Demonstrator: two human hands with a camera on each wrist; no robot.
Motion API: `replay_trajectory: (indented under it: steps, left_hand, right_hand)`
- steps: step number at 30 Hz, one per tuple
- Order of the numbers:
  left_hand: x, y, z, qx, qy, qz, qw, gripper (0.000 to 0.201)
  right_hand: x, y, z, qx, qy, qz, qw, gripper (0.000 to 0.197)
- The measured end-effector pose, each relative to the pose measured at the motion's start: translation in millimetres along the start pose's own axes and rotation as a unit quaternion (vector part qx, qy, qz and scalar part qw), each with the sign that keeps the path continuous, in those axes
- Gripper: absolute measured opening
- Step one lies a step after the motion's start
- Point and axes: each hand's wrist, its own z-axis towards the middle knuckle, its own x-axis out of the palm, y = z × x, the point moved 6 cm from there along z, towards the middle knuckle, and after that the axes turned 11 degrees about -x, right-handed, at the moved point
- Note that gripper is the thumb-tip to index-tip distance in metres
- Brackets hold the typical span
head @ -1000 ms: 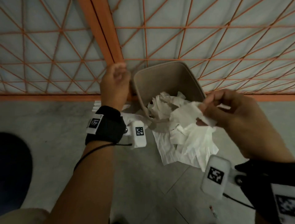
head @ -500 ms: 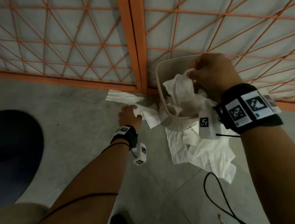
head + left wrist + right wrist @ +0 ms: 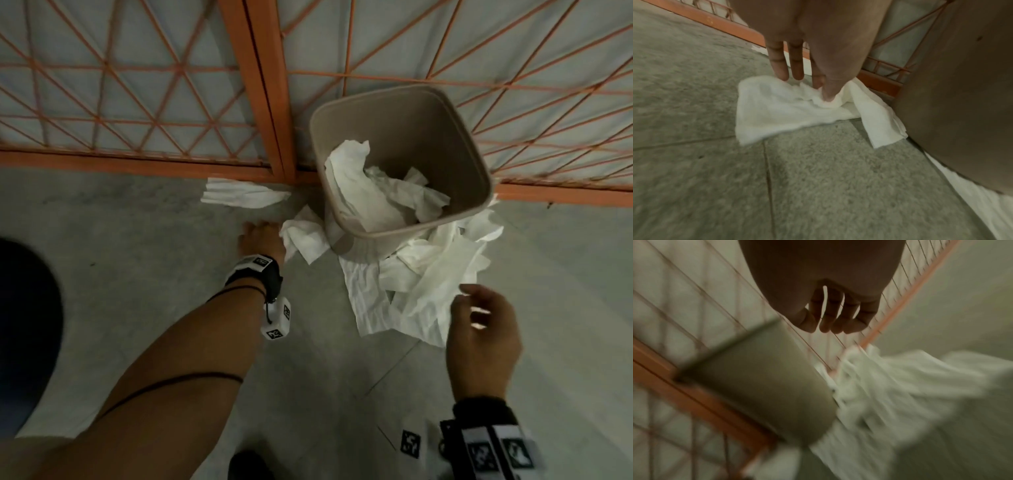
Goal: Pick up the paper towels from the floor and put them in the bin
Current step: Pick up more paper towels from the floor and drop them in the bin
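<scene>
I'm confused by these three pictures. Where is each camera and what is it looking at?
Head: on the person's head, looking down at the bin, floor towels and both forearms.
Left wrist: along the left hand, whose fingers pinch a paper towel on the floor.
Right wrist: blurred, along the empty right hand above a towel pile.
All three views show the bin.

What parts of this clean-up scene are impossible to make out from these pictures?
- Bottom of the bin: head view, covered by crumpled towels inside.
- Floor pile: how many sheets cannot be counted; right wrist view is motion-blurred.
- Left hand grip on the small towel: in the left wrist view the thumb and fingers hide the contact.
- Right hand: palm faces away in head view.
</scene>
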Motion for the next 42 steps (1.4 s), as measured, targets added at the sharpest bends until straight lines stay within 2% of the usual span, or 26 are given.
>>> replay_trajectory:
  steps: [2, 4, 8, 10, 13, 16, 18, 21, 23, 25, 28, 30, 34, 38, 40, 42]
  left_hand:
    - [1.7, 1.6, -2.0, 0.004, -0.005, -0.015, 1.000, 0.035]
    - [-3.3, 7.2, -7.6, -0.010, -0.037, -0.065, 0.997, 0.036]
    - [-31.9, 21.7, -33.1, -0.046, -0.106, -0.197, 0.974, 0.034]
    - [-47.5, 29.6, -47.4, -0.055, -0.132, -0.284, 0.948, 0.031]
    - [-70.1, 40.5, -69.9, -0.074, -0.152, -0.436, 0.884, 0.020]
    - [-99.0, 51.6, -95.0, -0.104, -0.186, -0.515, 0.830, 0.014]
    - [-125.4, 55.6, -110.8, -0.085, -0.222, -0.553, 0.798, 0.012]
    - [-170.5, 46.2, -133.6, -0.012, -0.253, -0.584, 0.771, 0.030]
    - [-202.6, 28.7, -149.9, 0.059, -0.263, -0.581, 0.768, 0.036]
    - [-228.5, 8.2, -162.9, 0.114, -0.260, -0.575, 0.767, 0.034]
    - [-256.1, -21.0, -176.5, 0.175, -0.271, -0.556, 0.766, 0.024]
    - [-267.6, -40.7, -179.6, 0.209, -0.266, -0.554, 0.761, 0.017]
    - [-279.0, -78.4, -176.4, 0.252, -0.234, -0.533, 0.773, 0.011]
    - [-284.9, -110.1, -168.7, 0.281, -0.241, -0.509, 0.777, 0.017]
    - [-277.5, -128.1, -161.7, 0.296, -0.236, -0.471, 0.797, 0.020]
    - [-254.1, -146.1, -145.2, 0.304, -0.186, -0.369, 0.858, 0.025]
  right_hand:
    - [29.1, -35.5, -18.0, 0.049, 0.078, -0.042, 0.995, 0.013]
    - [60.2, -59.3, -30.2, 0.076, 0.159, -0.077, 0.981, 0.020]
    - [107.1, -87.5, -43.6, 0.123, 0.281, -0.131, 0.943, 0.053]
    - [116.5, -94.8, -43.5, 0.133, 0.301, -0.160, 0.931, 0.056]
    - [122.3, -100.8, -40.6, 0.114, 0.328, -0.207, 0.914, 0.042]
    - [124.6, -105.4, -42.5, 0.098, 0.351, -0.236, 0.901, 0.033]
    - [124.2, -106.9, -45.9, 0.098, 0.363, -0.230, 0.898, 0.030]
    - [120.2, -106.5, -51.5, 0.090, 0.365, -0.224, 0.899, 0.027]
    - [115.7, -103.9, -53.3, 0.089, 0.341, -0.200, 0.914, 0.028]
    - [113.6, -102.8, -53.5, 0.100, 0.330, -0.180, 0.921, 0.044]
    - [119.6, -103.5, -46.2, 0.091, 0.355, -0.210, 0.906, 0.060]
    - [123.2, -102.5, -38.2, 0.079, 0.379, -0.237, 0.891, 0.056]
    - [123.6, -102.2, -29.1, 0.036, 0.425, -0.263, 0.865, 0.048]
    - [119.6, -99.8, -32.3, 0.061, 0.462, -0.229, 0.855, 0.043]
    - [113.0, -95.1, -34.0, 0.084, 0.453, -0.199, 0.865, 0.033]
    - [102.8, -88.3, -33.9, 0.094, 0.420, -0.163, 0.888, 0.025]
